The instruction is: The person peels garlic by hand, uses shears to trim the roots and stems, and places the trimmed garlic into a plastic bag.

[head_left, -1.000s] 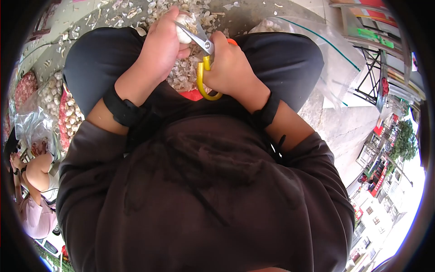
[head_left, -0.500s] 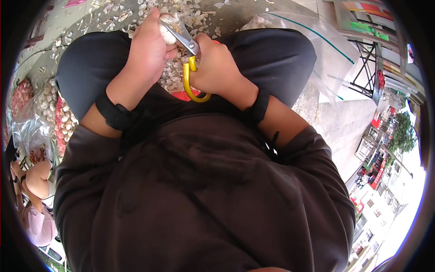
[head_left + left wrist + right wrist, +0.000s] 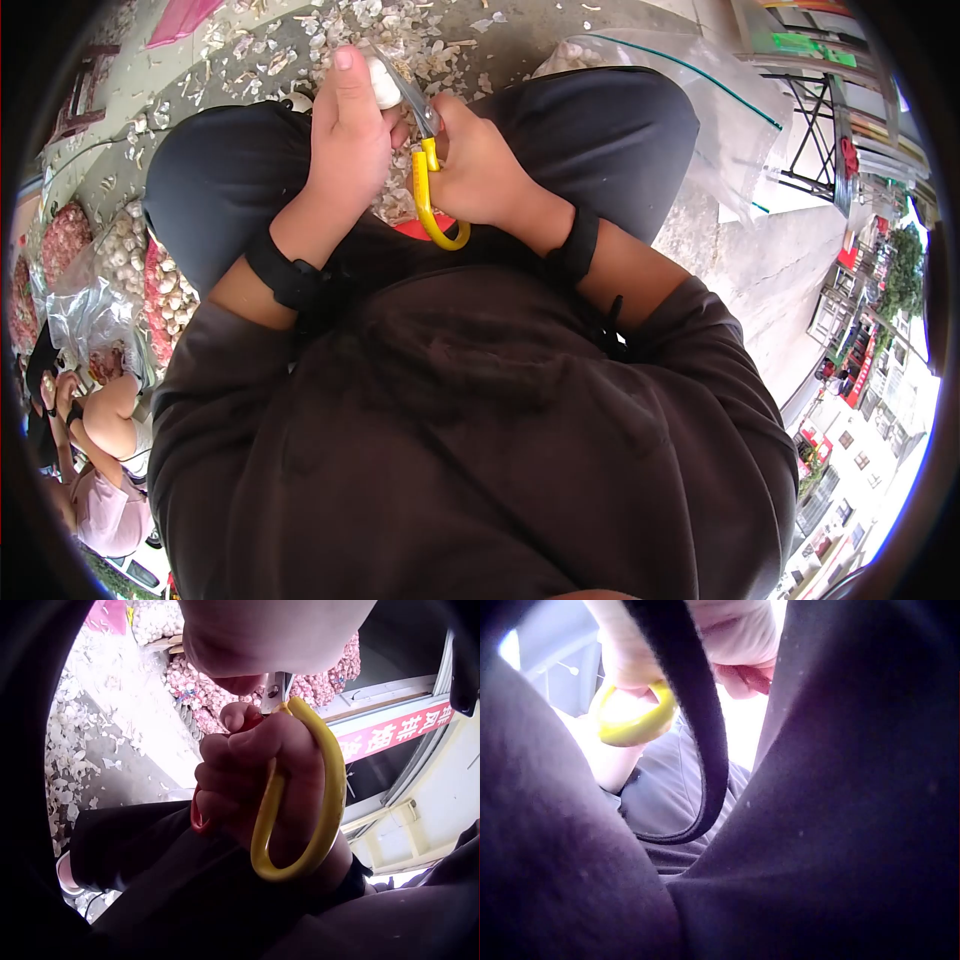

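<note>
In the head view my left hand (image 3: 350,145) holds a white garlic bulb (image 3: 384,86) between thumb and fingers, its thumb pointing away from me. My right hand (image 3: 482,165) grips a pair of scissors (image 3: 424,190), whose yellow handle loop hangs toward my lap. The metal blades (image 3: 408,92) lie against the right side of the bulb. In the left wrist view the fingers of the right hand (image 3: 255,761) curl round the red and yellow handles (image 3: 335,769), while the bulb is hidden behind the left hand (image 3: 277,634). The right wrist view shows the yellow handle (image 3: 634,733) partly behind a dark strap.
Garlic skins (image 3: 270,65) litter the floor ahead and between my knees. Mesh sacks and bags of garlic (image 3: 125,260) stand at the left, near a seated person (image 3: 105,430). A clear plastic bag (image 3: 690,120) lies beyond my right knee.
Both hands sit lower in the head view, as the whole view has shifted. The scissors have turned, so the blades look narrower. The left thumb is now raised beside the bulb.
</note>
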